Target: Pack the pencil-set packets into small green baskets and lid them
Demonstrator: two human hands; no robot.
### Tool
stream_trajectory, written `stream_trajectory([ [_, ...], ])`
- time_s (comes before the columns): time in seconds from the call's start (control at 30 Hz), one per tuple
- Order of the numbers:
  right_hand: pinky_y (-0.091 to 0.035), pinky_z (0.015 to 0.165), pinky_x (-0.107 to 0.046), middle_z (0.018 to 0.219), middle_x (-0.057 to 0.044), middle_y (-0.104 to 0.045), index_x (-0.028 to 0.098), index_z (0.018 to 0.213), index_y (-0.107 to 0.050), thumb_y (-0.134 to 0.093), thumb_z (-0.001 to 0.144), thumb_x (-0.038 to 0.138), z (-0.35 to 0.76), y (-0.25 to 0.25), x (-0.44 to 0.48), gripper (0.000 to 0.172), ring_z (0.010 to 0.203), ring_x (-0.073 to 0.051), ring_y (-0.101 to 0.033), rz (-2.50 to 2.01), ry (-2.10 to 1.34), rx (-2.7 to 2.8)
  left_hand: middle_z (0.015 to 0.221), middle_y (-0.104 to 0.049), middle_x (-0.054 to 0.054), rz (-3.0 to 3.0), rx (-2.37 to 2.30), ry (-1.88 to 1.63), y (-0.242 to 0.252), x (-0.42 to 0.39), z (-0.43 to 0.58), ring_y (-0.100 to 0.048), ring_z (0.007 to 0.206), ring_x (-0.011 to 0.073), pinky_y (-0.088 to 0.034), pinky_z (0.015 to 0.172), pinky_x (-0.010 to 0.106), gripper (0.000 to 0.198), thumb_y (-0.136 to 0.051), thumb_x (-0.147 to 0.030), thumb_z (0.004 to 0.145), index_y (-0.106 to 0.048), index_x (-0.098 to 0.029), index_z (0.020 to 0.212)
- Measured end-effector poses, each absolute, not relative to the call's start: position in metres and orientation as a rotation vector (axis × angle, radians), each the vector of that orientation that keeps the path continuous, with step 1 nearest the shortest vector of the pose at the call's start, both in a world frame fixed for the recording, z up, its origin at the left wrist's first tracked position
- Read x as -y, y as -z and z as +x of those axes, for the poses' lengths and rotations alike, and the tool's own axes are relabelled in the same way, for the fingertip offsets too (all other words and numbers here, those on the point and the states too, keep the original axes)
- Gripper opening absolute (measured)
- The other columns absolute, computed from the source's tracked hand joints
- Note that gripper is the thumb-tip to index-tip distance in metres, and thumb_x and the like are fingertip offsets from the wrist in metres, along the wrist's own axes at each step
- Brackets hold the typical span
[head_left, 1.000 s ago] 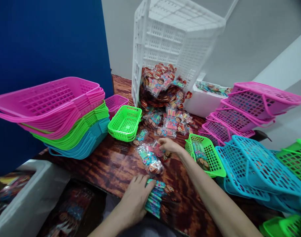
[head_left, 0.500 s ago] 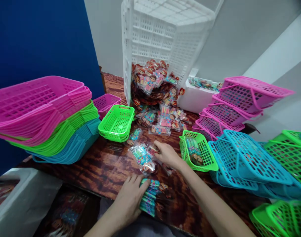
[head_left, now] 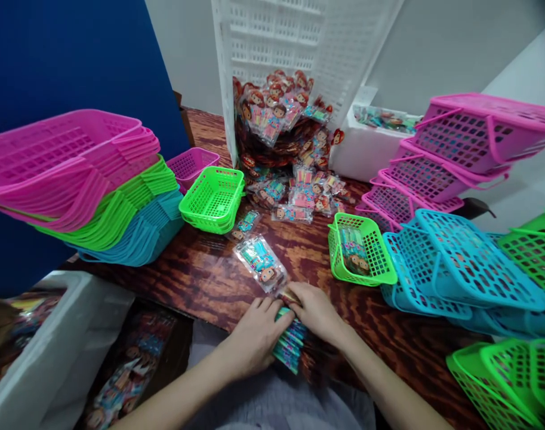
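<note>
Holding a row of packets (head_left: 290, 347) together on the near part of the surface (head_left: 205, 286), well in front of the white crate (head_left: 272, 39). Left hand (head_left: 256, 335): partly closed, curled over the row's left side with the thumb across the top; grip is on the packets. Right hand (head_left: 316, 312): fingers drawn in close together at the row's crate-side end, thumb area next to the left hand. Something brownish shows at its fingertips; can't tell if it's a separate packet in the grip.

Other stuff, relative to the crate:
- Packet pile (head_left: 276, 119): inside it, spilling out its front.
- Loose packets (head_left: 259, 258): in front, between crate and hands, lying flat.
- Green basket (head_left: 387, 276): front right, packets stood inside.
- Second green basket (head_left: 207, 222): front left.
- Basket stack (head_left: 120, 191): farther left; pink over green over blue.
- Pink baskets (head_left: 460, 146) and blue baskets (head_left: 482, 263): right side, piled up.
- Foam box (head_left: 357, 152): just beside, on the right, packets in it.
</note>
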State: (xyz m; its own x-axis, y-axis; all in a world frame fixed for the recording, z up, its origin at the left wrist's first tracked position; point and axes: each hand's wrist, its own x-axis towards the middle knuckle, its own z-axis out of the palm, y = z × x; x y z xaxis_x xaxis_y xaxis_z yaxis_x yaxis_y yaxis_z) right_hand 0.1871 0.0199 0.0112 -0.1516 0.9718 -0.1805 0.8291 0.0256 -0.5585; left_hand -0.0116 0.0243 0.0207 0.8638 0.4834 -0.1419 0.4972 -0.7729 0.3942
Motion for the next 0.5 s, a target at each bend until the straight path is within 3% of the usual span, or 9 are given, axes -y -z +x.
stream_trajectory([
  [0.17, -0.046, 0.079, -0.028, 0.094, -0.002, -0.07, 0.022, 0.09, -0.07, -0.065, 0.073, 0.012, 0.209, -0.012, -0.014, 0.02, 0.089, -0.021, -0.064, -1.739, -1.155, 1.77, 0.149, -0.036, 0.011, 2.64, -0.702, -0.007, -0.018, -0.019, -0.007, -0.036, 0.13, 0.0313, -0.027, 0.112, 0.045, 0.078, -0.061, -0.011, 0.072, -0.034, -0.025, 0.143],
  [0.3, -0.049, 0.088, -0.031, 0.108, -0.004, -0.071, 0.021, 0.108, -0.071, -0.06, 0.072, 0.009, 0.219, -0.016, -0.007, 0.039, 0.099, -0.022, -0.065, -1.514, -1.404, 1.659, 0.139, -0.043, 0.011, 2.634, -0.701, 0.006, -0.019, -0.019, -0.006, -0.04, 0.123, 0.0303, -0.03, 0.109, 0.044, 0.074, -0.061, -0.012, 0.074, -0.036, -0.026, 0.142],
  [0.4, -0.047, 0.099, -0.034, 0.116, -0.004, -0.071, 0.024, 0.116, -0.069, -0.056, 0.074, 0.007, 0.216, -0.017, 0.003, 0.047, 0.108, -0.022, -0.064, -1.558, -1.3, 1.69, 0.138, -0.043, 0.011, 2.654, -0.679, 0.026, -0.019, -0.019, -0.006, -0.041, 0.123, 0.03, -0.031, 0.108, 0.045, 0.072, -0.061, -0.014, 0.077, -0.035, -0.027, 0.143],
  [0.5, -0.045, 0.105, -0.04, 0.122, -0.007, -0.069, 0.024, 0.127, -0.064, -0.049, 0.079, 0.004, 0.204, -0.017, 0.017, 0.054, 0.115, -0.023, -0.061, -1.731, -0.979, 1.813, 0.142, -0.04, 0.013, 2.719, -0.606, 0.035, -0.017, -0.02, -0.005, -0.038, 0.128, 0.0316, -0.029, 0.11, 0.048, 0.072, -0.06, -0.015, 0.079, -0.032, -0.024, 0.145],
])
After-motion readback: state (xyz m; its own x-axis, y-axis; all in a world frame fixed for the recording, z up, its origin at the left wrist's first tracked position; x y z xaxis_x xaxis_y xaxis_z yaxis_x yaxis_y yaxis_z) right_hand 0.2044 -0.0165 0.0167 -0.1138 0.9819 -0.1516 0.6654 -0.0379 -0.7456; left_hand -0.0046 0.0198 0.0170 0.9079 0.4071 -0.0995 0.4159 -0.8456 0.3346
